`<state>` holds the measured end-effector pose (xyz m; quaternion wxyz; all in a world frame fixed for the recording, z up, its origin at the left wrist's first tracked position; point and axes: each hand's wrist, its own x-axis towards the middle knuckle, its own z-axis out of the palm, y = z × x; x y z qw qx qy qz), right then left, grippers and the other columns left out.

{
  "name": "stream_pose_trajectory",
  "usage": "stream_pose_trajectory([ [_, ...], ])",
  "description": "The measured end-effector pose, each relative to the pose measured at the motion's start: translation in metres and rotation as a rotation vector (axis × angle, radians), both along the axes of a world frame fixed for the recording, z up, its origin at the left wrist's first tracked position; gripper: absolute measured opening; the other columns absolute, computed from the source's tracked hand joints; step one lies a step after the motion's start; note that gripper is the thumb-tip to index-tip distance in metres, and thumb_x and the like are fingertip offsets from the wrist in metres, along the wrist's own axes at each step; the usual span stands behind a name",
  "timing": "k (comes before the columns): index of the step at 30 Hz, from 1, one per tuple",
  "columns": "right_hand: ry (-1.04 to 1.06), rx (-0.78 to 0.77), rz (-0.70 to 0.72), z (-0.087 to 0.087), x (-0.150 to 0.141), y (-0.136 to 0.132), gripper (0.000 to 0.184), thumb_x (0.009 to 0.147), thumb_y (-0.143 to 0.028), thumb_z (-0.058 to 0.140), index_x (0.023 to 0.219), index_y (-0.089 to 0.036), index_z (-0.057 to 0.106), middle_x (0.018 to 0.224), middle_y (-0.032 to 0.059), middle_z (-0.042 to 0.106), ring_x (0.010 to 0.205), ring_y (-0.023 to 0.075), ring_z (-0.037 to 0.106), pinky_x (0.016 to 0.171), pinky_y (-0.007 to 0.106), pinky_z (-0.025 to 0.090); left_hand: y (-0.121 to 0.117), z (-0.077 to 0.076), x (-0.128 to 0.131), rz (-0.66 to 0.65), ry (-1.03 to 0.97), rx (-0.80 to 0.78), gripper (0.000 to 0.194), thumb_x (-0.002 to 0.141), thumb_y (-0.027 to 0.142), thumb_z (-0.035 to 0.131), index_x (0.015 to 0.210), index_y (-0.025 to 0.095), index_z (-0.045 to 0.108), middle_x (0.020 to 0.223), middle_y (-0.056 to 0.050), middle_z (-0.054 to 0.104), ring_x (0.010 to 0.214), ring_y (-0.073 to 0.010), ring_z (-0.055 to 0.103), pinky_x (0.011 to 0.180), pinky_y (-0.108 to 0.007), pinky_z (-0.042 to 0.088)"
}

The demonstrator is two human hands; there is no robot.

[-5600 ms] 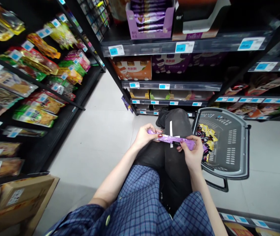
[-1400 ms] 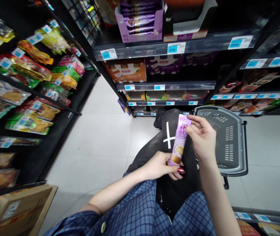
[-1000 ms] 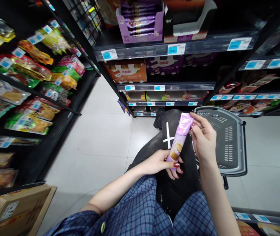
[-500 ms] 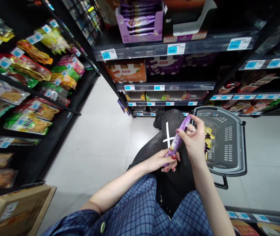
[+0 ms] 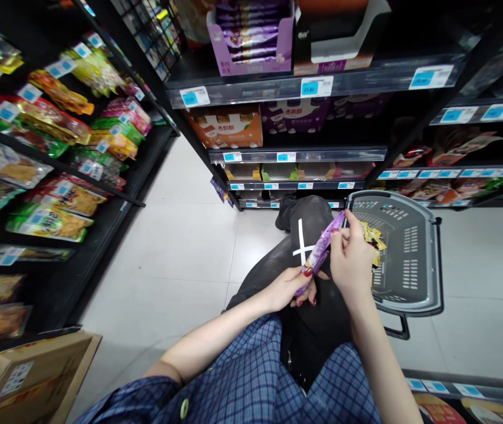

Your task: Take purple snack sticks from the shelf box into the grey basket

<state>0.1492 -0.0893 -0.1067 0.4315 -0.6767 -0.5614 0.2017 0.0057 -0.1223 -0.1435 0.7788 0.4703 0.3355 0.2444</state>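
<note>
A slim purple packet (image 5: pixel 321 249) slants above my dark trouser leg, its upper end leaning toward the basket. My left hand (image 5: pixel 295 285) pinches its lower end, thumb on top and fingers underneath. At the upper end, my right hand (image 5: pixel 352 253) grips the packet's edge, with the index finger stretched along the tip and the other fingers curled. To the right of that hand stands a grey shopping basket (image 5: pixel 426 259) on the floor. Several yellow and black packets (image 5: pixel 374 240) lie inside it, partly hidden behind my right hand.
Ahead is a black shelf rack (image 5: pixel 251 91) with a purple display box (image 5: pixel 258 56) of similar packets and an orange carton (image 5: pixel 229 126). Snack bags (image 5: pixel 57 212) fill the left shelves. A cardboard box (image 5: pixel 35 377) sits at lower left. Pale floor tiles (image 5: pixel 176 235) lie between.
My right hand has shifted its grip on the packet's upper end; the thumb has moved off the front face and the fingers are more curled. My left hand stays nearly in place.
</note>
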Motion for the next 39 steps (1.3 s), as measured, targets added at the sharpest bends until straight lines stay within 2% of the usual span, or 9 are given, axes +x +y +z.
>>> stream_pose_trajectory([
  [5, -0.008, -0.018, -0.072, 0.001, -0.007, 0.0, 0.032, 0.084, -0.025, 0.042, 0.115, -0.017, 0.045, 0.089, 0.0063, 0.067, 0.058, 0.0158, 0.061, 0.059, 0.028, 0.044, 0.0, 0.01, -0.002, -0.014, 0.305, 0.335, 0.044, 0.092, 0.047, 0.031, 0.075, 0.014, 0.055, 0.063, 0.0, 0.055, 0.047, -0.0063, 0.046, 0.047, -0.019, 0.039],
  [8, -0.059, -0.005, -0.074, -0.001, -0.007, 0.0, 0.008, 0.085, -0.024, 0.042, 0.089, -0.02, 0.047, 0.079, 0.004, 0.064, 0.06, 0.0165, 0.059, 0.06, 0.028, 0.043, 0.001, 0.013, -0.002, -0.082, 0.367, 0.415, 0.035, 0.093, 0.04, 0.033, 0.084, 0.015, 0.055, 0.073, -0.002, 0.059, 0.054, -0.0093, 0.053, 0.054, -0.021, 0.044],
  [10, -0.161, 0.042, -0.048, -0.001, -0.007, 0.0, 0.008, 0.084, -0.022, 0.041, 0.077, -0.021, 0.044, 0.069, 0.0022, 0.058, 0.062, 0.0174, 0.057, 0.062, 0.029, 0.043, 0.003, 0.013, -0.003, -0.114, 0.397, 0.515, 0.029, 0.092, 0.037, 0.038, 0.088, 0.015, 0.057, 0.084, -0.005, 0.062, 0.069, -0.0136, 0.058, 0.066, -0.025, 0.048],
  [13, -0.294, 0.183, 0.065, 0.0, -0.01, -0.005, 0.012, 0.084, -0.017, 0.039, 0.074, -0.021, 0.042, 0.071, 0.0034, 0.054, 0.066, 0.0177, 0.055, 0.062, 0.028, 0.043, 0.01, 0.017, -0.008, 0.057, 0.38, 0.632, 0.028, 0.089, 0.037, 0.047, 0.103, 0.016, 0.059, 0.101, -0.008, 0.063, 0.089, -0.0189, 0.059, 0.083, -0.031, 0.047],
  [18, -0.481, 0.243, 0.339, 0.008, -0.025, -0.019, 0.011, 0.087, -0.015, 0.036, 0.084, -0.018, 0.046, 0.08, 0.0072, 0.057, 0.069, 0.0176, 0.057, 0.054, 0.025, 0.043, 0.022, 0.033, -0.02, 0.438, 0.177, 0.563, 0.037, 0.089, 0.033, 0.049, 0.123, 0.018, 0.054, 0.118, -0.009, 0.062, 0.106, -0.0201, 0.058, 0.09, -0.028, 0.047],
  [23, -0.654, 0.254, 0.354, 0.004, -0.034, -0.025, 0.013, 0.088, -0.015, 0.035, 0.085, -0.015, 0.048, 0.08, 0.0076, 0.058, 0.06, 0.0162, 0.057, 0.048, 0.025, 0.043, 0.024, 0.037, -0.028, 0.434, 0.179, 0.529, 0.034, 0.089, 0.027, 0.049, 0.121, 0.021, 0.059, 0.123, -0.006, 0.061, 0.103, -0.0189, 0.061, 0.078, -0.023, 0.051],
  [29, -0.747, 0.234, 0.35, -0.006, -0.037, -0.026, 0.015, 0.089, -0.015, 0.035, 0.084, -0.014, 0.049, 0.077, 0.0071, 0.058, 0.054, 0.0148, 0.055, 0.048, 0.025, 0.044, 0.025, 0.032, -0.031, 0.456, 0.242, 0.463, 0.031, 0.085, 0.018, 0.051, 0.112, 0.018, 0.065, 0.102, -0.006, 0.071, 0.077, -0.0127, 0.065, 0.068, -0.021, 0.052],
  [34, -0.748, 0.256, 0.418, -0.009, -0.038, -0.026, 0.014, 0.089, -0.011, 0.039, 0.082, -0.014, 0.051, 0.075, 0.0074, 0.058, 0.063, 0.0185, 0.059, 0.061, 0.029, 0.05, 0.031, 0.031, -0.036, 0.472, 0.157, 0.338, 0.02, 0.078, 0.021, 0.062, 0.096, 0.015, 0.069, 0.092, -0.007, 0.072, 0.083, -0.0163, 0.068, 0.07, -0.023, 0.054],
  [39, -0.639, 0.294, 0.397, -0.016, -0.039, -0.033, 0.012, 0.09, -0.015, 0.043, 0.096, -0.011, 0.053, 0.089, 0.0116, 0.065, 0.079, 0.0202, 0.063, 0.072, 0.031, 0.052, 0.032, 0.03, -0.036, 0.643, 0.144, 0.303, 0.012, 0.072, 0.023, 0.069, 0.079, 0.013, 0.068, 0.079, -0.005, 0.073, 0.069, -0.0147, 0.069, 0.063, -0.023, 0.056],
])
